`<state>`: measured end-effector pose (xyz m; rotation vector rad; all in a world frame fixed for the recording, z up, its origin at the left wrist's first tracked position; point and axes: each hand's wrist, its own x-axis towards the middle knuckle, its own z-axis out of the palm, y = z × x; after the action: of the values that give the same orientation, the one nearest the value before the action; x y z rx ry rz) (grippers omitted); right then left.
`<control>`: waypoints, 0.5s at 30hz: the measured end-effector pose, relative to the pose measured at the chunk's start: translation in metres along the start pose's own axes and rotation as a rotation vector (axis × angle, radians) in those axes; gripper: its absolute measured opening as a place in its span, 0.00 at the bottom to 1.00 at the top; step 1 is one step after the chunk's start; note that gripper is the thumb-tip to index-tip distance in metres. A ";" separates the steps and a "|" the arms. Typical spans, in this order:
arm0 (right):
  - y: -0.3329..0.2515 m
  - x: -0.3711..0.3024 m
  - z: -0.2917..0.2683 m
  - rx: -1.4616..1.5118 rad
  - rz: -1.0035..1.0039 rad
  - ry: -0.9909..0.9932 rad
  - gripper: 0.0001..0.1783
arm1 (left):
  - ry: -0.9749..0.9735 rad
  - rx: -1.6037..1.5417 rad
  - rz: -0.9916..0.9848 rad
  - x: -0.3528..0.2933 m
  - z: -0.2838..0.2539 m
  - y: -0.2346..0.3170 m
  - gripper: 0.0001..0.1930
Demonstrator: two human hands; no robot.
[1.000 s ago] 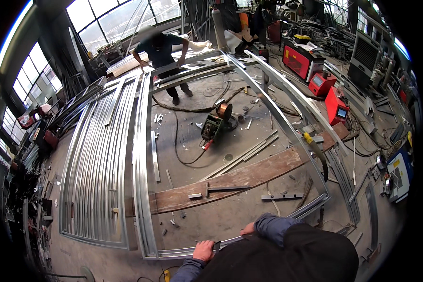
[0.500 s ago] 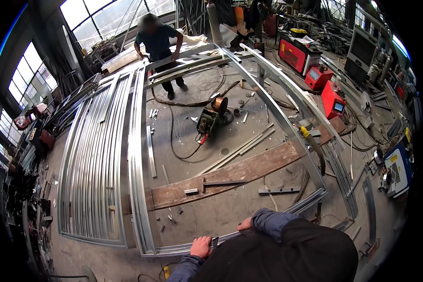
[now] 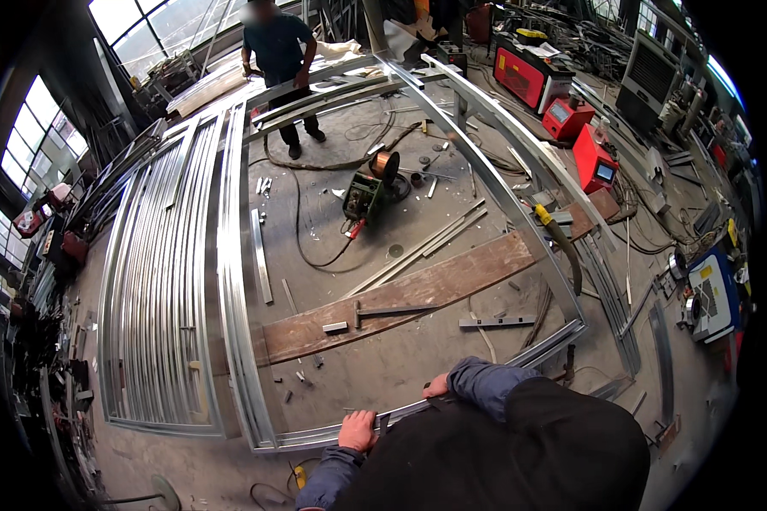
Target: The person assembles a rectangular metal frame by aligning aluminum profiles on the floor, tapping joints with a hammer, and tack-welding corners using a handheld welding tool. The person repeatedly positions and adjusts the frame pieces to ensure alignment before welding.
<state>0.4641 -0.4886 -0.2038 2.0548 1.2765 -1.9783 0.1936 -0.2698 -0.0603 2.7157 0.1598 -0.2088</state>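
My left hand (image 3: 358, 430) is closed over the near rail (image 3: 302, 438) of a large silver metal frame, with its fingers curled across the top edge. Farther right along this rail, my right hand (image 3: 437, 386) grips it too, though the sleeve and dark clothing cover part of that stretch. A small dark piece (image 3: 384, 422) shows beside my left hand; its kind cannot be made out. The frame's long side rails (image 3: 234, 281) run away from me toward a co-worker (image 3: 279, 51), who stands at the far end with hands lowered near the far rail.
Inside the frame lie a brown plank (image 3: 400, 308), a hammer (image 3: 392, 312), loose metal strips and a green wire feeder (image 3: 364, 198) with a copper spool. A slatted metal panel (image 3: 158, 289) is at left. Red machines (image 3: 595, 159) and cables stand at right; a yellow-handled torch (image 3: 554, 228) hangs over the right rail.
The view has shifted slightly, so the scene sits higher and further left. Both hands keep their places on the rail.
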 end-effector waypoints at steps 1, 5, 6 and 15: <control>-0.005 -0.007 0.002 0.013 0.008 0.024 0.37 | -0.005 -0.007 -0.002 0.000 -0.003 0.000 0.23; -0.027 -0.033 -0.010 -0.010 -0.084 0.041 0.40 | -0.016 0.025 -0.031 -0.006 0.000 0.002 0.19; -0.025 -0.027 -0.010 -0.026 -0.082 0.061 0.38 | 0.029 0.002 -0.011 -0.006 0.005 0.000 0.19; -0.006 0.015 -0.001 -0.143 -0.296 0.124 0.27 | -0.064 -0.015 0.000 -0.004 0.022 -0.019 0.32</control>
<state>0.4596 -0.4761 -0.2137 2.0495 1.7836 -1.8168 0.1841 -0.2620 -0.0864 2.6906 0.1422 -0.2934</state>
